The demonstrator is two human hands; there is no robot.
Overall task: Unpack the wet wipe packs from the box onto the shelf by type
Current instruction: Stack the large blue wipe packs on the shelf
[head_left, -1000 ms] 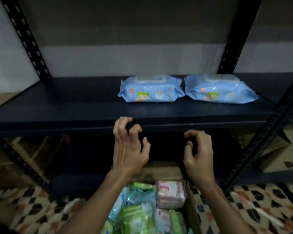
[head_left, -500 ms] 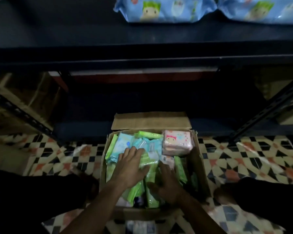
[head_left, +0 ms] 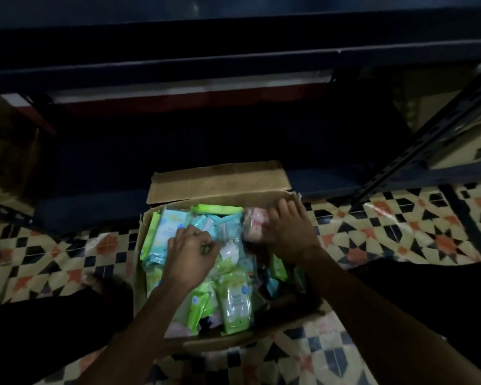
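Seen from above, in dim light: an open brown cardboard box (head_left: 220, 179) on a patterned tile floor (head_left: 400, 226) of cream, black and orange, its far flap folded back toward a dark metal shelf unit (head_left: 233, 59). Packed inside, soft plastic wet wipe packs of several kinds: lime-green packs (head_left: 235, 304) toward the near side, pale blue and teal packs (head_left: 167, 229) toward the far left, one pink pack (head_left: 254, 223) in the far right corner.

Left hand (head_left: 190, 259) reaching into the middle of the box, fingers curled down among the blue and teal packs; grip on any one pack impossible to make out. Right hand (head_left: 292, 232) at the far right corner, fingers spread fairly straight and lying over the pink pack, fingertips up by the box rim. Both bare forearms stretching in from the bottom edge. Dark-clothed knees either side of the box.
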